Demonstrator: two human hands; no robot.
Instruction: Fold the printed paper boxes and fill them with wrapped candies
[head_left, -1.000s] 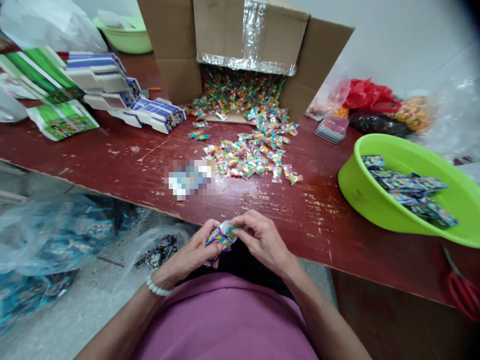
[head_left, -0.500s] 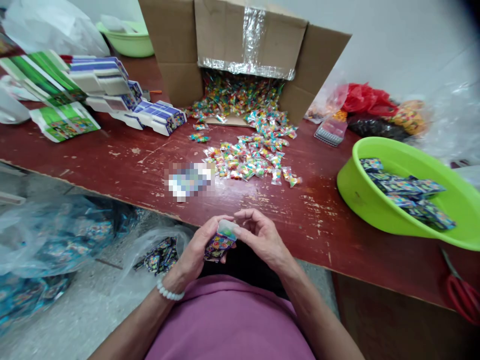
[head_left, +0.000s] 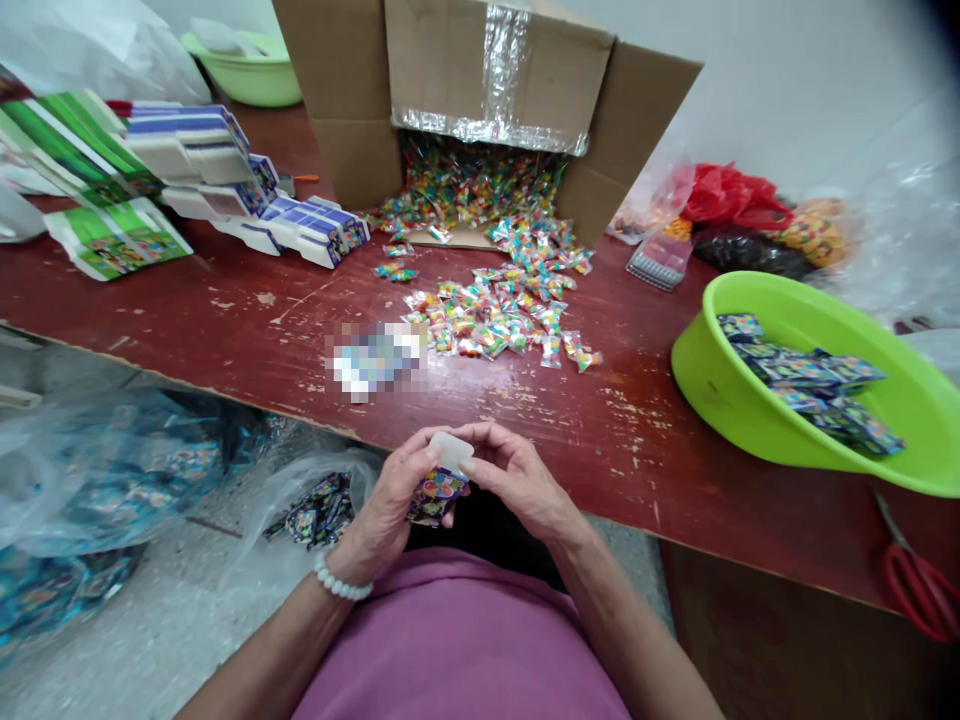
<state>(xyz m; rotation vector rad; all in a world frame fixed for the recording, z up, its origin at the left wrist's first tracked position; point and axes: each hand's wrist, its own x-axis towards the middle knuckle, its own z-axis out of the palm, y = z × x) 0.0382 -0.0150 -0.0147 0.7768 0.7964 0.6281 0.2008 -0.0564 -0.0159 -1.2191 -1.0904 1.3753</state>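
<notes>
Between the left hand [head_left: 391, 503] and right hand [head_left: 519, 478], a bright printed packet [head_left: 437, 495] is held tight, its pale end [head_left: 452, 451] maybe a plastic cap; little wrapped sweets [head_left: 487, 325] lie heaped beyond the hands.

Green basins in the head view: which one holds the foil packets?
The large lime-green basin at the right end of the table holds the packets; the other green basin, far back left of the cardboard box, shows only something white.

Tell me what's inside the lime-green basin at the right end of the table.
The lime-green plastic basin holds a heap of flat, colourful printed packets, mostly blue-toned, lying on its lower side. Anything beneath the top layer, and the basin floor under them, is covered.
</notes>
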